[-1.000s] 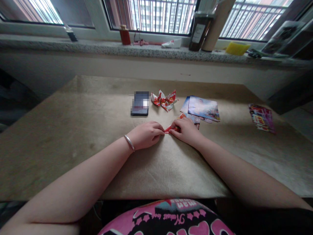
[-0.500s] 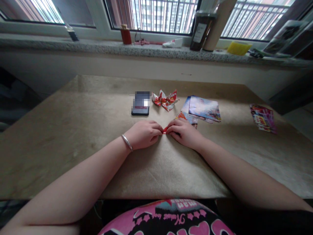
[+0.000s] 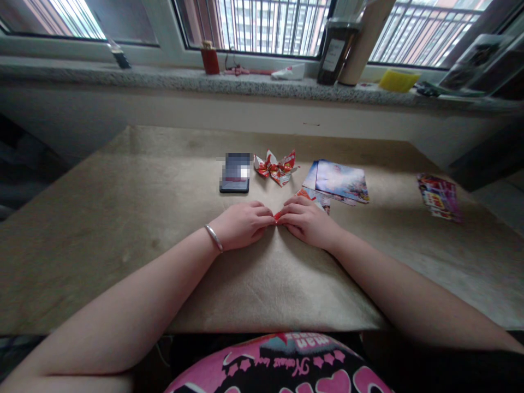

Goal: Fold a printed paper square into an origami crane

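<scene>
1. Left hand [image 3: 245,225] and right hand [image 3: 310,222] pinch red paper [image 3: 277,216] between them on the table [image 3: 270,295], the right covering much of it.
2. Just beyond: folded paper ornament [image 3: 279,169], dark phone [image 3: 234,184] beside it, picture cards [image 3: 341,177].
3. Far right: purple cards [image 3: 441,199].

I have left arm [image 3: 143,289] and right arm [image 3: 393,275] extended out there, angled inward | left wrist [image 3: 214,238] nearly straight with its forearm | left hand [image 3: 245,224] back upward, fingers [image 3: 262,212] bent, close together | right hand [image 3: 309,221] mirroring it, knuckles raised | fingertips [image 3: 272,220] of both hands pinching, nearly meeting
</scene>
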A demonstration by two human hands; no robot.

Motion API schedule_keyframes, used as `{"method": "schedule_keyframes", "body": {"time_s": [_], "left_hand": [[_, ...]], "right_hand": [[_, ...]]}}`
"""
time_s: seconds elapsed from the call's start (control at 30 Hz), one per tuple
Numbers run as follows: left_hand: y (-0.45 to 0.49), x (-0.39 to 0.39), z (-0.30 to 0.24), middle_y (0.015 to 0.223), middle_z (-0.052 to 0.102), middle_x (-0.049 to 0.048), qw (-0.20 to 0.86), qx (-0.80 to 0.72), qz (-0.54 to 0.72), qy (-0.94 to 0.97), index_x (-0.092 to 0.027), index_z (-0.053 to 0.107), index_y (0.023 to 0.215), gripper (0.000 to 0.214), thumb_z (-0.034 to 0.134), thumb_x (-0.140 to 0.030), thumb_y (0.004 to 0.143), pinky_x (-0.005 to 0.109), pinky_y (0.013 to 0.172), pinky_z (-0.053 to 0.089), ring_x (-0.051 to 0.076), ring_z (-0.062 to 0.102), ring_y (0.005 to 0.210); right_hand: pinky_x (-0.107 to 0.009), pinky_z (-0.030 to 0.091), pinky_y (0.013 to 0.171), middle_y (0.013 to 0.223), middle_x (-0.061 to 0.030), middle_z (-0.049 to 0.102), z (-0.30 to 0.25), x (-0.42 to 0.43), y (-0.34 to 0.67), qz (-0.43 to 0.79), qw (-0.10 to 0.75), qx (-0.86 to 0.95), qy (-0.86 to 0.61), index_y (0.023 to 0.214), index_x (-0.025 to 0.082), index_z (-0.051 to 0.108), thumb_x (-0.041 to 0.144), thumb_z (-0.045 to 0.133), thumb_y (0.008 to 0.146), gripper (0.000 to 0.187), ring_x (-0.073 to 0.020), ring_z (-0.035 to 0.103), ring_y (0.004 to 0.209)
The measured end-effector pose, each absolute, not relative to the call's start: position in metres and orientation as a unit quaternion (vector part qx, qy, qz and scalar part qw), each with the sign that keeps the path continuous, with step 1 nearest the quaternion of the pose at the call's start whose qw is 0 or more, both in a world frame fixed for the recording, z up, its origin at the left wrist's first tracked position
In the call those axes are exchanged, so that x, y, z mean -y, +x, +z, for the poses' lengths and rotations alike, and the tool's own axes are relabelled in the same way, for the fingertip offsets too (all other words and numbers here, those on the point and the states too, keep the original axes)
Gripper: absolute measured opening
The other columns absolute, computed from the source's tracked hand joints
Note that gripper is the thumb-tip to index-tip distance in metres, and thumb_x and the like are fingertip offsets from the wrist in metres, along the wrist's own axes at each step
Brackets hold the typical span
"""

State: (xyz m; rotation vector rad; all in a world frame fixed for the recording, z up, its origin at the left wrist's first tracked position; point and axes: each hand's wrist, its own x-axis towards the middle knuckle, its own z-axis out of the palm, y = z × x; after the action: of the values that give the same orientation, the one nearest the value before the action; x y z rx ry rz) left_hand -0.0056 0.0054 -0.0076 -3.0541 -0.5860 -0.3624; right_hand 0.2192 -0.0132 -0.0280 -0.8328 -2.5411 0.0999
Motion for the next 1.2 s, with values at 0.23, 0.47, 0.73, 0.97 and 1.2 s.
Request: {"method": "schedule_keyframes", "body": {"time_s": [0.23,0.47,0.73,0.97,1.2], "left_hand": [[-0.0034,-0.0055,-0.0062,0.098,0.066,0.0052,0.028,0.185,-0.096,-0.978,-0.017,0.064,0.098,0.021,0.046,-0.017,0.086,0.030,0.080,0.048,0.018,0.058,0.090],[-0.0044,-0.0080,-0.0065,0.097,0.067,0.0053,0.013,0.182,-0.104,-0.978,-0.016,0.064,0.095,0.020,0.047,-0.016,0.085,0.031,0.083,0.047,0.018,0.057,0.092],[-0.0109,-0.0125,-0.0064,0.098,0.068,0.0049,-0.044,0.181,-0.110,-0.976,-0.017,0.065,0.092,0.021,0.047,-0.011,0.083,0.029,0.084,0.049,0.017,0.058,0.094],[-0.0121,-0.0143,-0.0079,0.099,0.067,0.0058,-0.054,0.170,-0.121,-0.976,-0.017,0.064,0.099,0.023,0.047,-0.013,0.084,0.029,0.083,0.049,0.017,0.057,0.094],[-0.0104,-0.0120,-0.0090,0.099,0.068,0.0049,-0.052,0.182,-0.125,-0.974,-0.017,0.066,0.097,0.023,0.047,-0.014,0.085,0.029,0.083,0.049,0.017,0.057,0.093]], "right_hand": [[-0.035,0.045,0.082,0.094,-0.0068,0.067,-0.0314,0.0105,0.2200,0.040,0.240,0.924,-0.294,0.093,0.022,0.069,0.014,0.047,0.086,0.024,-0.0189,0.053,0.089],[-0.034,0.045,0.079,0.093,-0.0072,0.067,-0.0278,0.0123,0.2184,0.046,0.237,0.924,-0.298,0.092,0.021,0.069,0.014,0.047,0.086,0.025,-0.0184,0.054,0.087],[-0.033,0.044,0.079,0.093,-0.0073,0.066,-0.0284,0.0125,0.2198,0.048,0.230,0.925,-0.300,0.092,0.021,0.070,0.015,0.046,0.087,0.025,-0.0183,0.054,0.087],[-0.033,0.043,0.078,0.096,-0.0071,0.066,-0.0292,0.0128,0.2198,0.017,0.213,0.930,-0.300,0.100,0.023,0.069,0.015,0.045,0.088,0.028,-0.0181,0.052,0.087],[-0.033,0.040,0.077,0.097,-0.0069,0.065,-0.0261,0.0140,0.2189,-0.018,0.189,0.933,-0.306,0.103,0.025,0.068,0.018,0.045,0.088,0.028,-0.0185,0.052,0.087]]}}
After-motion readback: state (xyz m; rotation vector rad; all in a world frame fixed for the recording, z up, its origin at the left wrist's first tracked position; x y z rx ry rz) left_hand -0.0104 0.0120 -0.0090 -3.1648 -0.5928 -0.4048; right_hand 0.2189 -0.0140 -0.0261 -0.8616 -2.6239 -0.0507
